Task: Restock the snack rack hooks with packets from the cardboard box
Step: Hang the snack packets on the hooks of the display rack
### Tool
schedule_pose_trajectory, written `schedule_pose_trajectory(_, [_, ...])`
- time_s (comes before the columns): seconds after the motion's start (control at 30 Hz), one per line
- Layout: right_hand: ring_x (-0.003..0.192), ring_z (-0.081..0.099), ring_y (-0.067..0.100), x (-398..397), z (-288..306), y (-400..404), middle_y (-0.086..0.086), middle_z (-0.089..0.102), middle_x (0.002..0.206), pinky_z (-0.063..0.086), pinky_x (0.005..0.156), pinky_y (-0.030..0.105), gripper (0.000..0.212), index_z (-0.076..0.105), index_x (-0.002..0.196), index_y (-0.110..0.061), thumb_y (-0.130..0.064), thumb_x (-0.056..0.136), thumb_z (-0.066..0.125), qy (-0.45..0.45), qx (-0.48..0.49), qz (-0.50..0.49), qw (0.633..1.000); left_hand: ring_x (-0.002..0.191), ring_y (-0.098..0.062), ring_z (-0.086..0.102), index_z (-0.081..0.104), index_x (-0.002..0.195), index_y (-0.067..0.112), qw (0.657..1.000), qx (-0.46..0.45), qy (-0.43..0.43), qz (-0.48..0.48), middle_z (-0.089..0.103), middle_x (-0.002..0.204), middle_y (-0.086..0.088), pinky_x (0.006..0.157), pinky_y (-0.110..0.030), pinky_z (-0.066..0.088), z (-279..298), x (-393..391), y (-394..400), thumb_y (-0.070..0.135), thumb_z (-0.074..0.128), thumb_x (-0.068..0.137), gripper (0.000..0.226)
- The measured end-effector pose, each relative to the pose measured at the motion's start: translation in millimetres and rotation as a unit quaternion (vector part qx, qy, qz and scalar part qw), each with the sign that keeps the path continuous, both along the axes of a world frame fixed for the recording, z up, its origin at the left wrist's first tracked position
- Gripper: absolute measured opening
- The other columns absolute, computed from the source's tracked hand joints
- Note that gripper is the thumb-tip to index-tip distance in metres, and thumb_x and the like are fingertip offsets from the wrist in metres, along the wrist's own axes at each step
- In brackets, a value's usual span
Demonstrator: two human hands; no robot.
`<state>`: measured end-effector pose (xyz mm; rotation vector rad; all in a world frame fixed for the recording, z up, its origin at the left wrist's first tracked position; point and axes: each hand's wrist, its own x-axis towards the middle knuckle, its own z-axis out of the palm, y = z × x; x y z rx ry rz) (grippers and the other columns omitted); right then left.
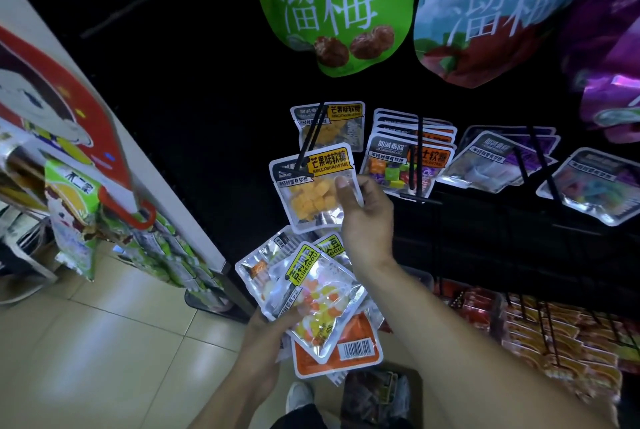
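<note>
The left hand [263, 342] grips a fanned stack of at least four packets [318, 304], low and left of the right hand [363, 220], which pinches one mango packet [311, 193] at a rack hook [313, 132] holding one more; cardboard box [381, 397] below both hands

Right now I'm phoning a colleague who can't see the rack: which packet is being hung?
Below the big green plum bag, find the leftmost hook in the row of small packets. The right hand pinches the mango gummy packet there. Only it and the one behind show orange cubes under a yellow label.
</note>
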<state>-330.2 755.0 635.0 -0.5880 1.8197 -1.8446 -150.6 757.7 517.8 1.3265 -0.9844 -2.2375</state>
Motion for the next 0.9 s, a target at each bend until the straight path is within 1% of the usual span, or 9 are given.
schedule_pose_trajectory(0.17, [0.066, 0.060, -0.008, -11.2, -1.5, -37.2, -0.012, 0.066, 0.079, 0.045, 0.063, 0.007, 0.020, 0.062, 0.085, -0.022, -0.024, 0.104, 0.057, -0.034, -0.008, -0.069, 0.997, 0.103, -0.041, 0.076, 0.069, 0.128, 0.018, 1.000, 0.003, -0.006, -0.007, 0.079, 0.116, -0.014, 0.099, -0.064, 0.055, 1.2, 2.4, -2.7, 0.018, 0.096, 0.066, 0.068])
schedule_pose_trajectory(0.27, [0.078, 0.063, 0.004, -21.3, -4.4, -65.9, -0.006, 0.068, 0.085, 0.046, 0.072, 0.020, 0.021, 0.064, 0.084, -0.025, -0.029, 0.104, 0.058, -0.082, 0.011, -0.109, 0.991, 0.104, -0.042, 0.076, 0.068, 0.130, 0.017, 1.000, 0.003, -0.002, -0.007, 0.078, 0.118, -0.015, 0.097, -0.064, 0.056, 1.0, 4.7, -5.7, 0.018, 0.092, 0.064, 0.070])
schedule_pose_trajectory(0.37, [0.094, 0.063, 0.017, -26.8, -5.9, -84.9, 0.004, 0.071, 0.103, 0.043, 0.084, 0.028, 0.027, 0.069, 0.102, -0.013, -0.038, 0.103, 0.057, -0.140, 0.043, -0.129, 0.981, 0.104, -0.043, 0.076, 0.068, 0.130, 0.015, 1.000, 0.001, 0.009, -0.012, 0.078, 0.118, -0.017, 0.093, -0.062, 0.059, 1.4, 6.9, -9.2, 0.017, 0.088, 0.063, 0.070])
schedule_pose_trajectory(0.5, [0.096, 0.057, 0.021, -26.6, -6.4, -84.5, 0.005, 0.065, 0.101, 0.042, 0.086, 0.031, 0.041, 0.068, 0.122, -0.007, -0.042, 0.104, 0.055, -0.161, 0.105, -0.113, 0.975, 0.103, -0.042, 0.076, 0.070, 0.127, 0.016, 1.000, -0.011, 0.012, -0.023, 0.078, 0.118, -0.015, 0.095, -0.062, 0.058, 5.8, 8.5, -11.9, 0.028, 0.095, 0.052, 0.080])
schedule_pose_trajectory(0.63, [0.110, 0.062, 0.021, -16.2, 1.4, -46.4, -0.001, 0.066, 0.107, 0.039, 0.087, 0.025, 0.033, 0.067, 0.131, -0.010, -0.018, 0.098, 0.066, -0.137, 0.164, -0.004, 0.977, 0.103, -0.039, 0.076, 0.072, 0.125, 0.016, 0.999, -0.025, 0.012, -0.036, 0.079, 0.117, -0.014, 0.094, -0.056, 0.059, 11.8, 6.6, -12.7, 0.026, 0.093, 0.060, 0.069])
schedule_pose_trajectory(0.7, [0.118, 0.062, 0.016, -10.7, 6.0, -11.9, -0.008, 0.066, 0.116, 0.042, 0.092, 0.024, 0.040, 0.065, 0.134, -0.014, -0.023, 0.095, 0.072, -0.076, 0.207, 0.106, 0.970, 0.105, -0.036, 0.077, 0.073, 0.124, 0.018, 0.999, -0.026, 0.012, -0.040, 0.079, 0.118, -0.012, 0.091, -0.050, 0.060, 15.0, 5.1, -11.4, 0.026, 0.094, 0.059, 0.069])
schedule_pose_trajectory(0.77, [0.117, 0.060, 0.010, -6.2, -0.5, 25.9, -0.010, 0.065, 0.130, 0.043, 0.091, 0.023, 0.051, 0.064, 0.134, -0.027, -0.042, 0.088, 0.077, 0.057, 0.291, 0.188, 0.936, 0.103, -0.034, 0.077, 0.073, 0.124, 0.018, 0.999, -0.024, 0.013, -0.044, 0.079, 0.117, -0.010, 0.085, -0.044, 0.060, 17.9, 3.2, -9.5, 0.026, 0.094, 0.058, 0.070])
schedule_pose_trajectory(0.83, [0.121, 0.052, 0.008, -1.8, -8.5, 59.6, -0.015, 0.057, 0.133, 0.044, 0.088, 0.025, 0.069, 0.054, 0.138, -0.042, -0.060, 0.076, 0.080, 0.174, 0.351, 0.222, 0.893, 0.100, -0.034, 0.078, 0.072, 0.125, 0.017, 0.998, -0.030, 0.012, -0.049, 0.080, 0.115, -0.011, 0.076, -0.039, 0.061, 19.9, 0.9, -6.8, 0.021, 0.089, 0.063, 0.064])
schedule_pose_trajectory(0.9, [0.130, 0.039, 0.004, 3.1, -10.8, 81.6, -0.022, 0.042, 0.136, 0.040, 0.086, 0.020, 0.088, 0.037, 0.145, -0.049, -0.061, 0.072, 0.083, 0.192, 0.350, 0.214, 0.892, 0.099, -0.034, 0.078, 0.070, 0.125, 0.015, 0.997, -0.039, 0.016, -0.062, 0.080, 0.113, -0.012, 0.072, -0.036, 0.062, 20.1, -2.4, -2.1, 0.017, 0.087, 0.065, 0.063])
